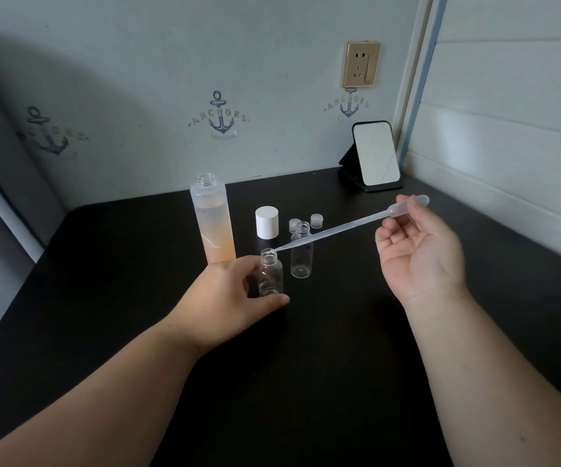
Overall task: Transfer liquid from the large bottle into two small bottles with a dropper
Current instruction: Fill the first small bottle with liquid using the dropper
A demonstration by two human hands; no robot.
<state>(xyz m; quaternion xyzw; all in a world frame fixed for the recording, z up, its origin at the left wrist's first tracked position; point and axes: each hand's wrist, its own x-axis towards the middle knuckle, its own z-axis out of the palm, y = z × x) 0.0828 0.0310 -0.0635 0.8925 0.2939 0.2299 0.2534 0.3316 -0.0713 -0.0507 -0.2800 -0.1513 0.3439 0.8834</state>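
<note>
- My left hand (228,298) fingers gripped the near small bottle (270,276); right hand (417,251) fingers pinched the dropper (339,227).
- Mid-frame: large bottle (212,220), white cap (267,222), second small bottle (301,252) close behind.
- Mirror (376,157) upper right on the tabletop (306,365).

Both forearms are totally bare, no sleeves showing anywhere up to the frame edge. No watch, rings, bracelets or gloves on the left hand (228,298) or right hand (417,251). Nails look short and plain from what shows.
</note>
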